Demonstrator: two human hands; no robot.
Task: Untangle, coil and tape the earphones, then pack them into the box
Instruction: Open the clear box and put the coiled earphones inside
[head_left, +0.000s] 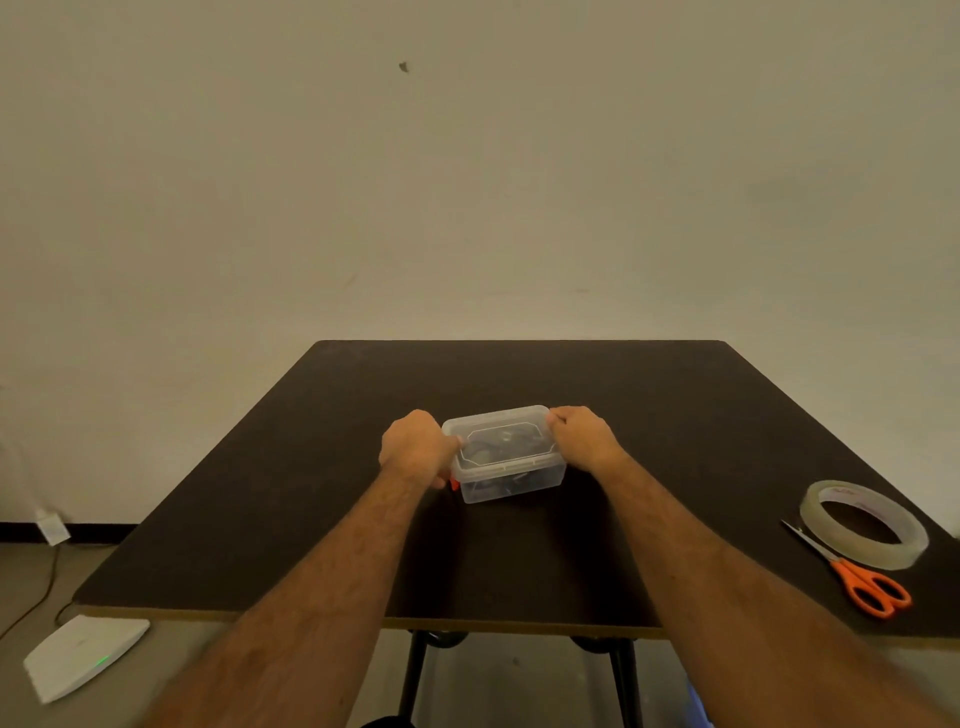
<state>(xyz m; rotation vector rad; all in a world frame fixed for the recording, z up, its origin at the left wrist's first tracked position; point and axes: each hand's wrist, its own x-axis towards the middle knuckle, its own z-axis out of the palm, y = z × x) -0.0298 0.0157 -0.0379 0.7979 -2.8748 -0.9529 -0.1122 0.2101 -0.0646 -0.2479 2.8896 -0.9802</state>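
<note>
Both hands grasp the lidded clear plastic box (504, 454): left hand (415, 447) and right hand (584, 436) at opposite ends, dark earphones (491, 451) between them inside.

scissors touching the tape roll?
Cannot tell. In the head view the scissors' blade tip meets the tape roll's lower-left edge in the image, with no clear gap or contact.
</note>
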